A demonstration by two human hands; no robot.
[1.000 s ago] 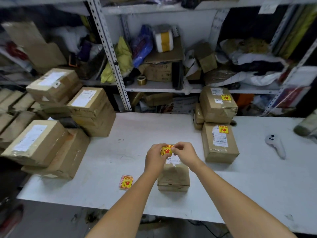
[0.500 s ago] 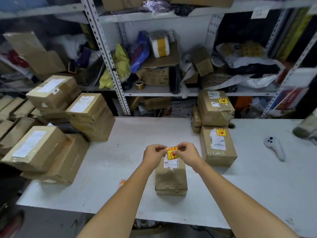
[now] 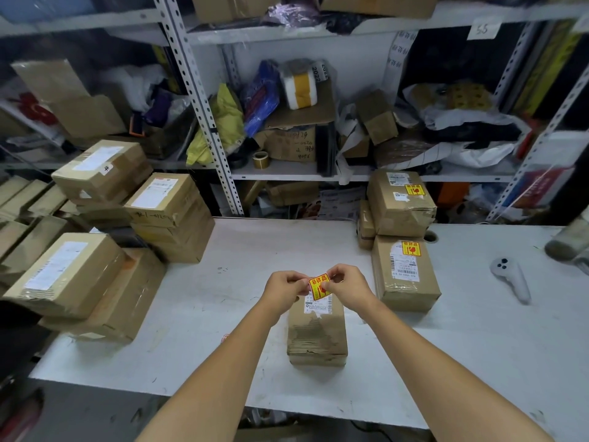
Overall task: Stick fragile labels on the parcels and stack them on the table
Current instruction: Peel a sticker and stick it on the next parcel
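- Along the near edge of the table, both forearms reach in toward the parcel, a small brown taped box lying lengthwise away from the person.
- Just left of the parcel, a sliver of red peeks out beside the left forearm. It is likely the spare stickers that showed plainly a second ago, and now it is almost hidden.
- Over the parcel's far end, the left hand and right hand each pinch one side of the fragile label between thumb and fingertips. It hangs above the white shipping slip, and I cannot tell if it touches yet.
- And here's the change: a second ago that label was bunched up between the fingers, and now it is spread flat, face up. Peeling looks finished, so pressing it down should be the step in hand.
- Right of the parcel and a little further back, a labelled box lies on the table. A second labelled box sits just beyond it. That looks like where this parcel goes next.
- Further right again, a white controller lies on the table.
- Left of the parcel and further back, plain boxes are piled with no red sticker showing, so plenty remains.
- Beyond everything, a cluttered shelf rack stands behind the table.
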